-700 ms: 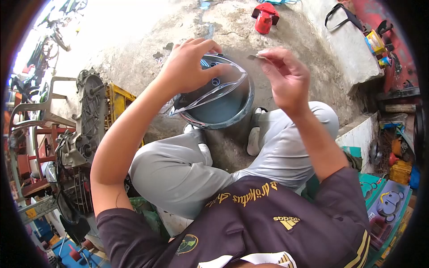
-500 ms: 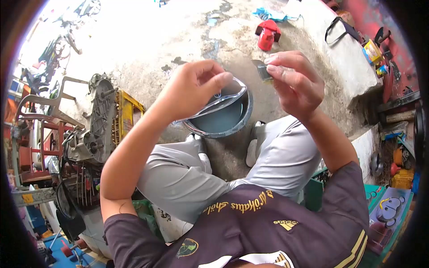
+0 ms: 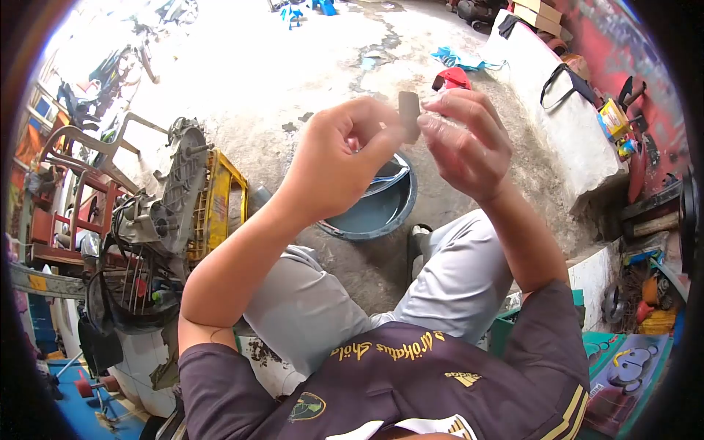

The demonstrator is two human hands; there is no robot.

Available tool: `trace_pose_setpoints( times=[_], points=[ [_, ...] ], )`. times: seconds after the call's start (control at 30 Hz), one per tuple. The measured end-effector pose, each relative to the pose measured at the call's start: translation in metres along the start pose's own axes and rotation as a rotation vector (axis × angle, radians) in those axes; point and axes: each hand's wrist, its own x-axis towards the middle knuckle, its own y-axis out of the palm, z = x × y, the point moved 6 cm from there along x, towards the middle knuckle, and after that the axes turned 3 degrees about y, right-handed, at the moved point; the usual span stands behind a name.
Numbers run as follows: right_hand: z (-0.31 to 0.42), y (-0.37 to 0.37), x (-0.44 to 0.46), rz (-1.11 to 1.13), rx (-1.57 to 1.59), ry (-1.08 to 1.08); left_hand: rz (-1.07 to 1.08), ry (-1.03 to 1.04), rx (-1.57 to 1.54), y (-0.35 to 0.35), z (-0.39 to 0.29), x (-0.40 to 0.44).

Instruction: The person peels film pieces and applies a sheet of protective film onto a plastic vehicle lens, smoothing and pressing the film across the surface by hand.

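Both my hands are raised close together above a round basin of greyish water. Between them is a small dark flat piece, upright and blurred. My left hand has its thumb and forefinger pinched at the piece's left edge. On the other side, my right hand has bent fingers, and its fingertips are at the piece's right edge. Part of a clear plastic-like strip shows in the basin below my hands; the rest is hidden behind my left hand.
A metal engine casing and a yellow crate stand at the left, near a red chair frame. Beyond the basin lie a red object and blue cloth. A low white ledge runs along the right.
My hands have come together, and my left hand now reaches the dark piece that was at my right fingertips. The view has tilted up, showing more floor beyond the basin.
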Motion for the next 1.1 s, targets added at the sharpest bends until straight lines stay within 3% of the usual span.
trace_pose_setpoints(
  times=[0.1,0.13,0.2,0.5,0.67,0.83,1.1],
  points=[
    [-0.025,0.007,-0.014,-0.073,0.365,0.516,-0.036,0.083,0.120,-0.003,-0.002,0.004],
    [-0.024,0.005,-0.011,-0.070,0.366,0.519,-0.024,0.076,0.163,-0.003,-0.004,0.005],
    [-0.041,0.030,-0.032,-0.042,1.151,1.322,-0.022,0.061,0.198,-0.003,-0.002,0.005],
    [-0.043,0.063,-0.052,0.206,1.100,1.360,-0.089,0.069,0.323,-0.023,0.027,0.011],
    [-0.044,0.080,-0.059,0.275,1.038,1.382,0.054,-0.114,0.373,-0.026,0.045,0.020],
    [-0.041,0.114,-0.073,0.438,1.037,1.371,0.043,-0.197,0.419,-0.043,0.078,0.013],
    [-0.042,0.121,-0.080,0.472,1.085,1.398,0.059,-0.218,0.389,-0.040,0.095,0.011]
  ],
)
